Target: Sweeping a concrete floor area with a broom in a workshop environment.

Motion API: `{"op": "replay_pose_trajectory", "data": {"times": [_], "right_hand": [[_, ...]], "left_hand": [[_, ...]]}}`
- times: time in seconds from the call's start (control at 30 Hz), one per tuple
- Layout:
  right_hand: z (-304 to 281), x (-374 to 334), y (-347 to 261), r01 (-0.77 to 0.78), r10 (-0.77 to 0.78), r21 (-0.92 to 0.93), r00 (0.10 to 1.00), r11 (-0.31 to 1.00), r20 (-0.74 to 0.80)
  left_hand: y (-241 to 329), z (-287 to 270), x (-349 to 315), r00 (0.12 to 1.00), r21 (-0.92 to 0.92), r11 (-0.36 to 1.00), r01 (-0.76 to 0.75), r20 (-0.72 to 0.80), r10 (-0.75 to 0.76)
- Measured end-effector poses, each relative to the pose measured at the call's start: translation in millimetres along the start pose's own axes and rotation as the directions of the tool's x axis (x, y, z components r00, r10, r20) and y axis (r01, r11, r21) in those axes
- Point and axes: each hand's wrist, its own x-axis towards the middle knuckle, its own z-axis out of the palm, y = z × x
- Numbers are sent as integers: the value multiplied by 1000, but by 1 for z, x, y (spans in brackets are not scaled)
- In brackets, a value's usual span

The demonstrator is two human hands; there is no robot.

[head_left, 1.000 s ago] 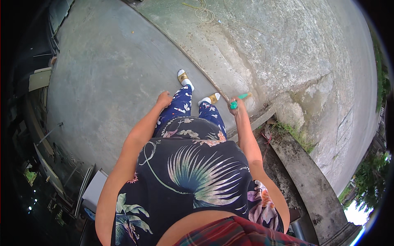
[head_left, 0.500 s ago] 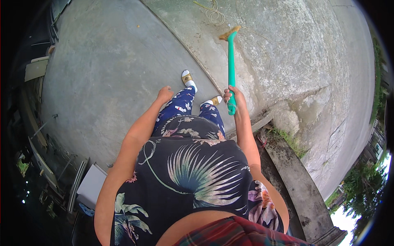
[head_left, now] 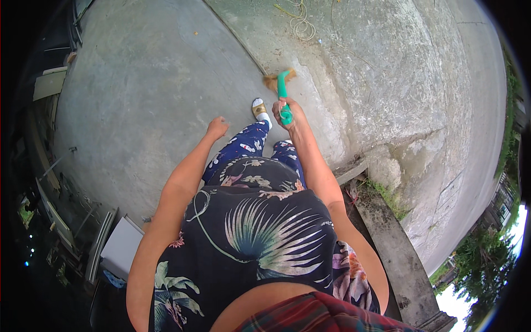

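My right hand (head_left: 289, 112) grips the green handle of a broom (head_left: 282, 91). The handle points away from me and its tan bristle head (head_left: 271, 82) rests on the concrete ground just ahead of my feet. My left hand (head_left: 217, 127) hangs free at my side with the fingers curled into a loose fist and nothing in it. Below the hands I see my patterned trousers and one foot in a yellow and white sandal (head_left: 259, 108).
A raised seam (head_left: 243, 44) splits the smooth concrete on the left from rougher concrete on the right. A coil of pale cord (head_left: 301, 22) lies ahead. A low concrete kerb (head_left: 395, 260) with weeds runs at right. Boards and a white panel (head_left: 119, 249) are stacked at left.
The broom swung out from close to my legs to fully extended, then came back shorter toward me; my right hand rose and moved forward. I stepped ahead; the left hand stayed at my side.
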Motion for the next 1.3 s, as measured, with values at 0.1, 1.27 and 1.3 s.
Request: {"op": "replay_pose_trajectory", "data": {"times": [0.1, 1.27, 1.3], "right_hand": [[11, 3, -23, -170, 148, 140, 976, 975, 159], [-127, -142, -72, 388, -434, -195, 777, 901, -457], [-140, -141, -85, 387, -432, -194, 780, 902, -453]], "left_hand": [[-7, 0, 0, 1000, -8, 1000, 5, -4, -5], [24, -23, 24, 997, 59, 998, -35, 67, 31], [30, -25, 26, 998, 60, 998, -34, 58, 30]]}}
